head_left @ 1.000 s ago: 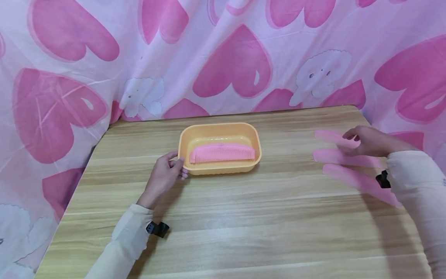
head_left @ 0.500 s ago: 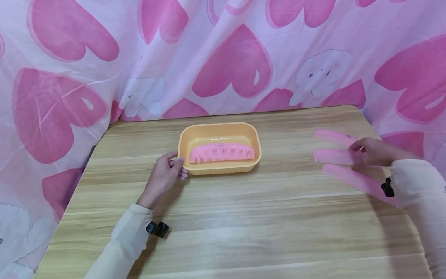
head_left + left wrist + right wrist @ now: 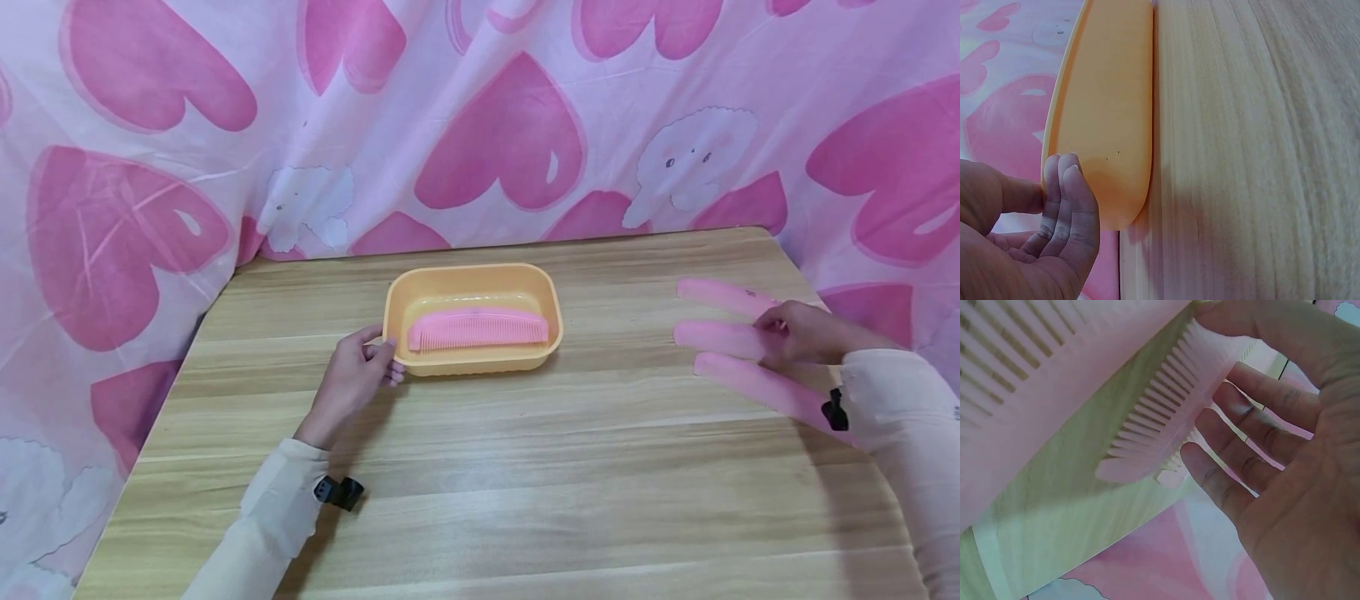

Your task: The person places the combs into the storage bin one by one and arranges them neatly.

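Observation:
My left hand (image 3: 351,377) grips the near left corner of a yellow-orange plastic basin (image 3: 474,365). In the left wrist view, several fingers lie along the outside of the basin wall (image 3: 1107,94) and the thumb is at the rim. A pink comb (image 3: 480,327) lies inside, teeth toward me. On the right, my right hand (image 3: 806,333) pinches the middle comb (image 3: 716,337) of three pink combs, thumb at its toothed side and fingertips at its back edge. Beyond it lies the far comb (image 3: 712,292); the near comb (image 3: 750,386) runs partly under the wrist.
A wood-grain table (image 3: 487,483) carries everything. Pink cloth with hearts (image 3: 498,133) hangs along the back and both sides. Black wrist cameras are strapped at both cuffs, the left camera (image 3: 339,492) just above the table.
My right hand has moved from the far comb toward me and slightly right, onto the middle comb. The left hand and basin have stayed put.

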Available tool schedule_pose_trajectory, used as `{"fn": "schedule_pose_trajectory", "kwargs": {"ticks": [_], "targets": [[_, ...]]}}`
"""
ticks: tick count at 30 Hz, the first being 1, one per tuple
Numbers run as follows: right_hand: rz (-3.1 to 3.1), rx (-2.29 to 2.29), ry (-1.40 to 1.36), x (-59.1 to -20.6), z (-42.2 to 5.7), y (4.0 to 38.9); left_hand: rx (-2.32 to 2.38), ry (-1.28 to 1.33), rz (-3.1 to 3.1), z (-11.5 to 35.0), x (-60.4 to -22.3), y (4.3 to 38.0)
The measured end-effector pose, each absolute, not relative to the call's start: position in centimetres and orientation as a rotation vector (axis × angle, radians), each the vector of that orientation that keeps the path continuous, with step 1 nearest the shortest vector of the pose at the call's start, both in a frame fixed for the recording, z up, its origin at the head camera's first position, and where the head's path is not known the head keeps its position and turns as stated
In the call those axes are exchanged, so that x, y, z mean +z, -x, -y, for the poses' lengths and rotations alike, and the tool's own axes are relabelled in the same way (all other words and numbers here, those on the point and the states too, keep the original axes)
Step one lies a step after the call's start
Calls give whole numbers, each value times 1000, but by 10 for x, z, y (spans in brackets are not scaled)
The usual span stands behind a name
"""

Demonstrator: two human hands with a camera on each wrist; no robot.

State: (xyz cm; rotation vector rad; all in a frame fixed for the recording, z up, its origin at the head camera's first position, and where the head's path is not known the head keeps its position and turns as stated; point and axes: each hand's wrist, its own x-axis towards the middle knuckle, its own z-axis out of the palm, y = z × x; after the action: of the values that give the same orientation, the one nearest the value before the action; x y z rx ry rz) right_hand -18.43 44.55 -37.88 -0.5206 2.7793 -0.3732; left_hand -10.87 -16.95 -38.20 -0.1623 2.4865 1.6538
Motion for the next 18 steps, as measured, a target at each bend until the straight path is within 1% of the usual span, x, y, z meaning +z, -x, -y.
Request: {"fn": "schedule_pose_trajectory", "kwargs": {"ticks": [10,18], "targets": [[-2806,-317,478,-381,-445,186,1647,167,-2486,170,-382,109],[-2813,-350,422,-367,-425,193,1661,185,-2463,171,-382,109]]}}
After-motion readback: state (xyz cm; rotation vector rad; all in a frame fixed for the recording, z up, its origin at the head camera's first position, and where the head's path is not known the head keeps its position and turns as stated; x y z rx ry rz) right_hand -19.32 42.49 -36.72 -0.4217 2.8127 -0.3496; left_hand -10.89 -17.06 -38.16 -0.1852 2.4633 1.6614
